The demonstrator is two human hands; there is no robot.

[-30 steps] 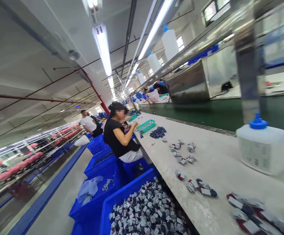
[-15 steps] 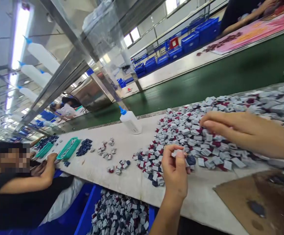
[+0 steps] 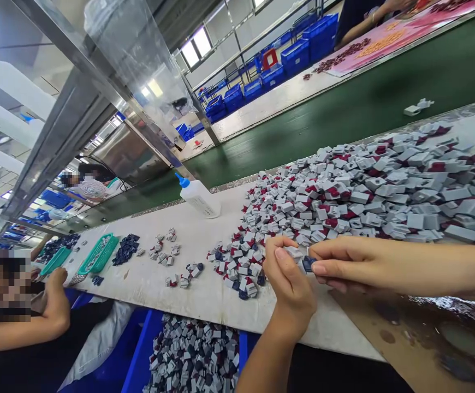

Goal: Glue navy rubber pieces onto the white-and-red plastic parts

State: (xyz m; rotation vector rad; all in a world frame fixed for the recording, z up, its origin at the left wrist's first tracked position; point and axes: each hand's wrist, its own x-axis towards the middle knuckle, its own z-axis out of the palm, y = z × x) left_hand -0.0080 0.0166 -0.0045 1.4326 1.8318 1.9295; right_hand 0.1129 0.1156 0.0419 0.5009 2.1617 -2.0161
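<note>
My left hand (image 3: 289,278) is closed around a small grey plastic piece (image 3: 295,252), held over the table in front of the heap. Against it, my right hand (image 3: 344,265) pinches a dark blue piece (image 3: 308,264) between thumb and fingers; the two pieces meet or nearly meet, and the fingers hide the contact. Behind both hands spreads a large heap of grey pieces (image 3: 327,196), many with dark red parts and a few with dark blue ones.
A white squeeze bottle (image 3: 200,200) stands left of the heap. Beyond lie small clusters (image 3: 166,248), dark blue pieces (image 3: 126,249) and green baskets (image 3: 98,254) near a co-worker (image 3: 24,305). Below is a blue bin (image 3: 141,349) of pieces. A stained brown board (image 3: 385,322) lies at right.
My right hand has come down from the heap to my left hand and now grips the dark blue piece there. The whole view has shifted somewhat.
</note>
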